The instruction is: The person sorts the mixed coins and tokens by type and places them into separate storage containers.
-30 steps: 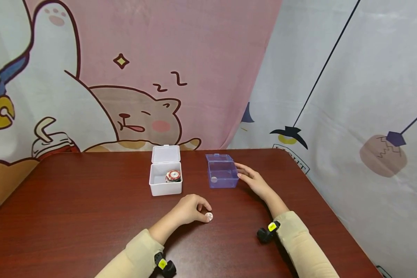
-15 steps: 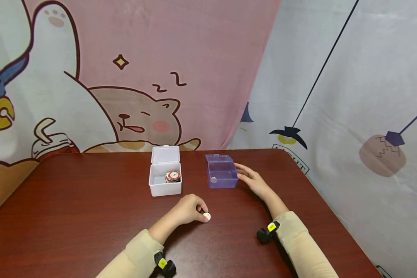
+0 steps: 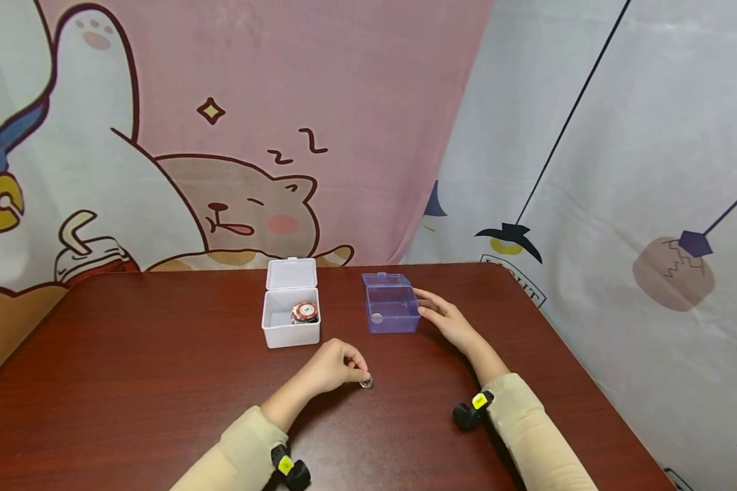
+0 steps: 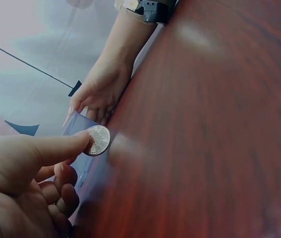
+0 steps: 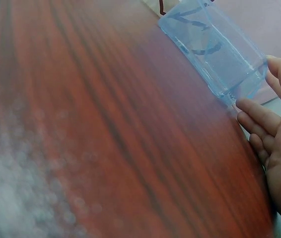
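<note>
My left hand [image 3: 336, 365] pinches a silvery coin [image 4: 100, 140] between thumb and forefinger, low over the table in front of the boxes. The left wrist view shows the coin's face beyond the thumb tip, with the other fingers curled beneath. A translucent blue-purple box [image 3: 393, 326] stands with its lid tipped back, and one round, pale coin [image 3: 377, 318] shows inside. At its right side is my right hand [image 3: 445, 319], with thumb and nearly straight fingers touching the wall. In the right wrist view, the fingertips [image 5: 245, 104] lie against the box's end.
Left of the blue-purple box stands a white box [image 3: 291, 335], lid back, holding stacked poker chips [image 3: 305, 310], the top one red and white. Both boxes are near the far edge of the dark red wooden table [image 3: 160, 354]. A printed curtain [image 3: 374, 136] hangs behind.
The coin in my left hand has turned between the fingers, its pale face giving way to a darker, tilted look. My right hand and both boxes stay where they were.
</note>
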{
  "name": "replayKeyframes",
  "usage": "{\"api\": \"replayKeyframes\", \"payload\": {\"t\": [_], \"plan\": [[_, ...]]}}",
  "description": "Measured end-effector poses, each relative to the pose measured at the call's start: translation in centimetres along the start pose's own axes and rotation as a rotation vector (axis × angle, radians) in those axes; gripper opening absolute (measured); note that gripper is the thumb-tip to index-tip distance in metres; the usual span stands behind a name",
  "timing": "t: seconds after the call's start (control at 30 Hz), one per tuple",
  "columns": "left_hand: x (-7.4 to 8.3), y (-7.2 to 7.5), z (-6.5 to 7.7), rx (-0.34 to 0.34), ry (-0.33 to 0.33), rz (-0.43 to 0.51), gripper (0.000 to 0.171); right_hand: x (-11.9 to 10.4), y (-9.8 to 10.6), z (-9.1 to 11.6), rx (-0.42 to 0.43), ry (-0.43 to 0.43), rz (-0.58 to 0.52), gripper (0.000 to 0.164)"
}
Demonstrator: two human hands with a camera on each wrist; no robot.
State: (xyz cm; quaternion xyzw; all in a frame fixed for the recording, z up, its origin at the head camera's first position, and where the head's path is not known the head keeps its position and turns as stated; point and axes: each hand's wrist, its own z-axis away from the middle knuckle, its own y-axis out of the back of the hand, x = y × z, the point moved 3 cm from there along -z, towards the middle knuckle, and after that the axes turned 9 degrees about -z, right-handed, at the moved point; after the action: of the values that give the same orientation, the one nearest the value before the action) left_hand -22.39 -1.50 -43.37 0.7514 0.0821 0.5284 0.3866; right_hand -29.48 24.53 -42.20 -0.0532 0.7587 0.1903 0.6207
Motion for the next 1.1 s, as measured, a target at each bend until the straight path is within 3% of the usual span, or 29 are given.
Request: {"api": "replayKeyframes", "payload": {"t": [0.37, 0.63, 1.1], "plan": [[1.2, 0.6, -1.2, 0.101, 0.0, 0.067, 0.012, 0.0, -0.1, 0.0, -0.003, -0.004, -0.006, 0.047], [1.8, 1.4, -2.4, 0.262, 0.02, 0.042, 0.01, 0.0, -0.1, -0.1, -0.007, -0.004, -0.003, 0.047], [1.5, 1.6, -4.6, 0.436, 0.112, 0.16, 0.008, 0.2, 0.0, -0.1, 0.002, 0.013, 0.015, 0.047]]}}
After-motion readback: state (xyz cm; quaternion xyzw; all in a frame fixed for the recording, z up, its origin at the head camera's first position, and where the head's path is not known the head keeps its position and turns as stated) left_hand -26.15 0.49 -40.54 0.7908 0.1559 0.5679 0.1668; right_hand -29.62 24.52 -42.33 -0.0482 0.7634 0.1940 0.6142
